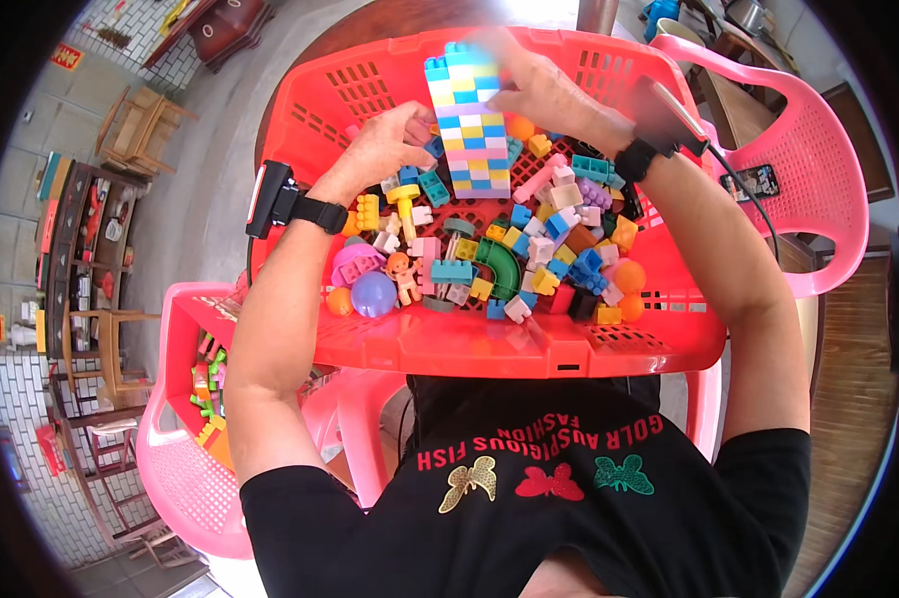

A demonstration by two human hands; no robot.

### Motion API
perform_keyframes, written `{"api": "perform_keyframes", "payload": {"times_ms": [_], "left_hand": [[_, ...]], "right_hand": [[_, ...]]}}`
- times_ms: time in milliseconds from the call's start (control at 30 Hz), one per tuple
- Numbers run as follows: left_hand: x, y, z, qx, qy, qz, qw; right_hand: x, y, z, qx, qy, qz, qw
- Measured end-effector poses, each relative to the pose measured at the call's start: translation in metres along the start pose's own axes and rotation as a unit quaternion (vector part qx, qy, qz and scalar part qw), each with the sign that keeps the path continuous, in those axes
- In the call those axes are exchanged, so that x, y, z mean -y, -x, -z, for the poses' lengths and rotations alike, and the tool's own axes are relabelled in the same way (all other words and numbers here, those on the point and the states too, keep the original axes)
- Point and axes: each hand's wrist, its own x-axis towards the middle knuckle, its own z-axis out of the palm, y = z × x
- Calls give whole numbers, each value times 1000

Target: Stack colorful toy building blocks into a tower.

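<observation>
A tall tower of toy building bricks (472,134) in white, blue, yellow and lilac stands upright in a red plastic basket (434,351). My right hand (543,86) is at the tower's upper right side, its thumb against the bricks; its fingertips are blurred near the top, so its hold is unclear. My left hand (389,142) is just left of the tower, fingers curled near a small blue brick (436,146); whether it grips it cannot be told. Loose bricks, a green curved piece (500,269), a small doll (403,276) and a purple ball (374,294) lie in the basket.
Pink plastic chairs stand left (188,486) and right (823,172), the right one bearing a phone (752,183). A red box (184,359) with more toy pieces rests on the left chair. Behind the basket is a round wooden table (352,34). A cable hangs beside my right forearm.
</observation>
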Motion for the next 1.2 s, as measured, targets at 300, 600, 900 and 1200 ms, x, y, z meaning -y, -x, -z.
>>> {"api": "perform_keyframes", "payload": {"times_ms": [300,600,900,1200], "left_hand": [[17,-2,-7,10,-21,-25,999],[-11,5,-11,-51,270,-33,961],[-13,2,-10,-86,288,-3,954],[-1,1,-17,-96,256,-2,962]], "right_hand": [[1,2,-1,-12,2,-17,1000],[12,0,2,35,-83,-62,994],[-15,11,32,129,122,-61,982],[-17,27,-6,318,418,-131,841]]}}
